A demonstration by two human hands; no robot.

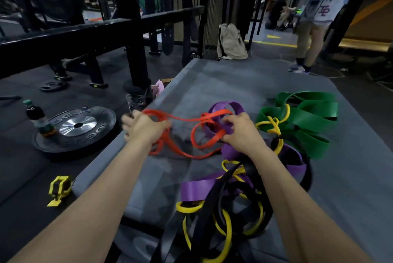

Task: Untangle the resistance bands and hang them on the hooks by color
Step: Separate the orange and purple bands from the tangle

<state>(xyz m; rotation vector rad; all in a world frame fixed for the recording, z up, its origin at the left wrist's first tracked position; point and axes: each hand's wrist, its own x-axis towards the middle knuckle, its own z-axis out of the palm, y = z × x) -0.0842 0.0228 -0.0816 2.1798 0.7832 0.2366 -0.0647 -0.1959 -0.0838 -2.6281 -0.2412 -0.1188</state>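
Left hand point(144, 127) has its fingers curled round red band point(180, 135) loops at the mat's point(234, 80) left edge; right hand point(240, 128) pinches the same band against purple bands point(231, 109). Green bands point(308, 118) lie right of them, and the plate point(74, 128) off the mat's left reads "ROGUE".

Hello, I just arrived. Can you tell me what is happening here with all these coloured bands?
A person is untangling resistance bands on a grey mat. The left hand grips the red band and the right hand pinches where it crosses a purple band. Green bands lie further right, knotted with a yellow one. Black, yellow and purple bands remain tangled nearer the person. No hooks are visible, so nothing is hung yet.
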